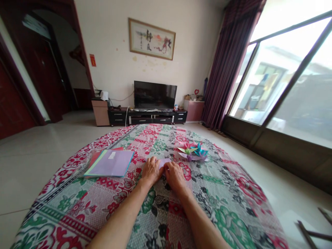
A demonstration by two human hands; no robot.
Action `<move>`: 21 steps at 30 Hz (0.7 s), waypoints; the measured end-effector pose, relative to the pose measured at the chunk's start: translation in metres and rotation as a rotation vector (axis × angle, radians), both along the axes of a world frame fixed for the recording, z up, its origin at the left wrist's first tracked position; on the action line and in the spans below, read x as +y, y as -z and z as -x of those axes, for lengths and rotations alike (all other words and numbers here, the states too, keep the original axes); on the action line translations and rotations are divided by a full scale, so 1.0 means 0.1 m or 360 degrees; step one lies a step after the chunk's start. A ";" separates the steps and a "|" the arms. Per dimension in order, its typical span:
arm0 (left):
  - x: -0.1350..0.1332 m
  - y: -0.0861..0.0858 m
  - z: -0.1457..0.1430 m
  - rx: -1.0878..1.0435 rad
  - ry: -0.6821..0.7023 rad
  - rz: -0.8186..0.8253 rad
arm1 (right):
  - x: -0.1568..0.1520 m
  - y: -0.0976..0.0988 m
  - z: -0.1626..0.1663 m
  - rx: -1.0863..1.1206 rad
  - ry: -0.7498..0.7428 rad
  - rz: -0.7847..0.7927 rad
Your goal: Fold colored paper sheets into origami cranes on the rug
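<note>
A small piece of light purple paper [164,162] lies on the patterned tablecloth between my two hands. My left hand [151,170] presses on its left side with the fingers bent. From the right, my right hand [175,174] has its fingers curled and pinched on the paper's near edge. Both hands cover much of the sheet, so its folded shape is hidden. To the right and a little beyond sit several folded paper cranes [193,151] in pink, green, blue and purple. Left of my hands is a stack of coloured paper [111,163], purple on top.
The round table wears a floral tablecloth [220,183]. Beyond it stand a television [155,95] on a low black cabinet [144,117], a framed picture [152,38] on the wall, and a purple curtain [223,62] beside the window. A dark chair part [308,233] shows at lower right.
</note>
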State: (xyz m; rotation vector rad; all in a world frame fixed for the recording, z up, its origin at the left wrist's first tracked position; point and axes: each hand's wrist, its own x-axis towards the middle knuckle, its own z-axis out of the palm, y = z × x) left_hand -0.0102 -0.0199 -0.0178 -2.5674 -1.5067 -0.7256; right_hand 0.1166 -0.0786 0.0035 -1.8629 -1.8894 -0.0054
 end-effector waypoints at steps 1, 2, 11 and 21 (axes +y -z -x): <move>0.02 0.00 0.02 -0.0008 0.0024 0.0010 | -0.02 0.01 0.00 0.0039 0.0000 -0.0014; 0.04 0.01 0.04 -0.0018 0.0057 0.0021 | -0.04 0.03 -0.01 0.0074 -0.0003 -0.0026; 0.22 0.06 0.17 -0.0141 0.0284 0.0134 | -0.12 0.11 0.05 -0.0038 -0.0153 0.0048; 0.26 0.13 0.17 -0.0138 0.0249 0.0176 | -0.18 0.04 0.08 -0.0211 -0.0216 0.0156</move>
